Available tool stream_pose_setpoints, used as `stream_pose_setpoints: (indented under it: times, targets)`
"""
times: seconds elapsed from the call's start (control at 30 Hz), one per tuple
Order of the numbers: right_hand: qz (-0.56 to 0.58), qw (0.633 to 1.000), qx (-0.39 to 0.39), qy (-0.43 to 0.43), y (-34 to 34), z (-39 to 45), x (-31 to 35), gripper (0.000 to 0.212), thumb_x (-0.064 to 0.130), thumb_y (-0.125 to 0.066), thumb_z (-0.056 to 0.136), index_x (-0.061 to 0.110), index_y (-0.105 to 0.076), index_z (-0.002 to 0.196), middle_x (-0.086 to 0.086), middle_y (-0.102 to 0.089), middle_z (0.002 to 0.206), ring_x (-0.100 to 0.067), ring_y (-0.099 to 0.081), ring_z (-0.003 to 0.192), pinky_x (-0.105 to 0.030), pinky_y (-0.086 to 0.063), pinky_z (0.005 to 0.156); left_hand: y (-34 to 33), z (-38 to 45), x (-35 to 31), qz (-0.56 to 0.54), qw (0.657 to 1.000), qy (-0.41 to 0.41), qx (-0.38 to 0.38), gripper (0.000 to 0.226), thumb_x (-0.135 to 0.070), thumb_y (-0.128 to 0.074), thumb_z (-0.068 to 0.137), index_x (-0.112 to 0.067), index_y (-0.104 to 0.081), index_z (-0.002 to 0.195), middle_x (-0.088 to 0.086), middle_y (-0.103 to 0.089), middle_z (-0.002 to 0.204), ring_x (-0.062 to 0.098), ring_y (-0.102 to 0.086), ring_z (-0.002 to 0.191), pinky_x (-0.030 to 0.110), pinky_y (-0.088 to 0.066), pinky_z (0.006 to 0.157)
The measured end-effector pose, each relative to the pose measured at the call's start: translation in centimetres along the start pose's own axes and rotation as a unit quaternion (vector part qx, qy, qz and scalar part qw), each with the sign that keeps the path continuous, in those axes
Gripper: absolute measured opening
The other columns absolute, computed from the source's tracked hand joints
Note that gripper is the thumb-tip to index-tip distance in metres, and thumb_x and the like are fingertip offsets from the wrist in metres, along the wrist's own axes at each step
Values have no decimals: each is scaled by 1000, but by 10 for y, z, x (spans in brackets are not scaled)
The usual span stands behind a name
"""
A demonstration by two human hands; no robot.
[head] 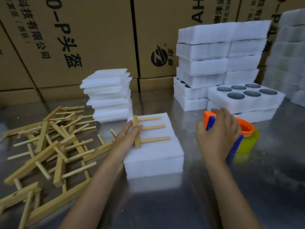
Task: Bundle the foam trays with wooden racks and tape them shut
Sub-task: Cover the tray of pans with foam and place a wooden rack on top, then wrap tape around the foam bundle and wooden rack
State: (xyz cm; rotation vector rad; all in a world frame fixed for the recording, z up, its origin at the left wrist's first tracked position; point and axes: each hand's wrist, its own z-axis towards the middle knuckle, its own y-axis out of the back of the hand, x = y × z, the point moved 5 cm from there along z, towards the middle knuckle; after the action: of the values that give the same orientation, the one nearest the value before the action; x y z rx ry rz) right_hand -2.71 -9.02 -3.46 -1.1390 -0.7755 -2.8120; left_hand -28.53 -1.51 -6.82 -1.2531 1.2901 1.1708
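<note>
Wooden rack (140, 132) flat on foam tray (154, 152), pegs pointing right, spine roughly front-to-back

White foam tray (153, 151); tan wooden rack (148, 131); orange-blue tape dispenser (209, 120), yellow-green tape roll (249, 141).

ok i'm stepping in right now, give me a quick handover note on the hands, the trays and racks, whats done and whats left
Left hand: flat fingers pressing a rack onto the foam bundle at the table's middle.
Right hand: gripping the tape dispenser, to the right of the bundle, not yet on it.
Spare racks lie piled on the left; foam sheets are stacked behind the bundle; filled trays are stacked at the back right.
Done: bundle stacked, rack laid on top.
Left: no tape shows on the bundle yet, so tape it shut, then do the remaining trays.
</note>
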Motion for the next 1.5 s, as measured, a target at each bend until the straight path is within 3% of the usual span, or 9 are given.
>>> stream_pose_setpoints:
  times: [0.2,0.33,0.47,0.57,0.67,0.87,1.0,1.27,1.5]
  targets:
    - [-265,951,158,-29,8,41,-74,52,60,-73,75,13,-66,96,-17,-67,100,-37,-53,110,-43,-36,102,1,0,1,-55,998,11,1,59,-47,-69,83,-38,-51,139,-6,-58,134,19,-59,117,39,-48,100]
    - [-115,977,150,102,20,44,-73,48,44,-82,73,12,-47,63,-6,-49,57,-33,-49,61,-35,-33,58,7,-11,-14,-36,998,-42,-31,45,-40,-63,91,-34,-54,135,-9,-56,132,16,-52,122,38,-45,101]
    - [122,980,150,-46,44,47,-75,45,47,-86,65,12,-58,60,3,-54,48,-14,-47,45,-28,-38,45,11,-29,-51,43,979,-182,-84,32,-27,-54,98,-38,-55,129,-13,-51,132,0,-48,114,14,-37,76]
    - [276,936,168,-137,59,54,-55,31,39,-87,66,14,-71,65,7,-66,53,-5,-56,46,-19,-47,48,-6,-39,-79,49,974,-219,-32,29,-25,-53,99,-36,-60,125,-16,-57,129,0,-51,119,12,-40,85]
    - [401,867,251,-156,64,52,-19,28,40,-84,58,15,-75,64,-3,-73,66,-13,-64,54,-22,-54,53,-41,-45,-95,-5,987,-126,104,26,-29,-52,100,-24,-63,123,-6,-65,124,10,-64,111,31,-51,99]
    - [384,854,344,-60,73,37,25,35,47,-88,47,23,-79,70,-6,-74,69,-13,-68,57,-20,-53,51,-66,-54,-118,-72,965,-53,244,31,-34,-53,97,-9,-68,107,10,-73,99,21,-71,90,35,-58,90]
    - [358,863,355,-31,75,32,32,41,56,-81,45,24,-78,71,-3,-74,67,-10,-67,55,-17,-49,48,-56,-55,-118,-72,962,-42,259,23,-28,-58,95,-15,-75,85,11,-74,90,23,-71,82,36,-60,83]
    - [353,855,380,-4,76,22,33,45,57,-80,44,27,-79,78,-5,-75,70,-12,-69,57,-18,-50,50,-43,-55,-99,-50,976,27,212,15,-27,-66,90,-16,-75,91,8,-75,93,21,-72,88,29,-60,65]
    - [381,813,437,-53,62,16,5,63,66,-88,39,19,-79,79,-11,-76,77,-18,-71,63,-22,-54,55,-61,-53,-109,34,989,-24,142,21,-24,-63,91,-19,-69,72,-6,-66,61,6,-59,55,23,-49,56]
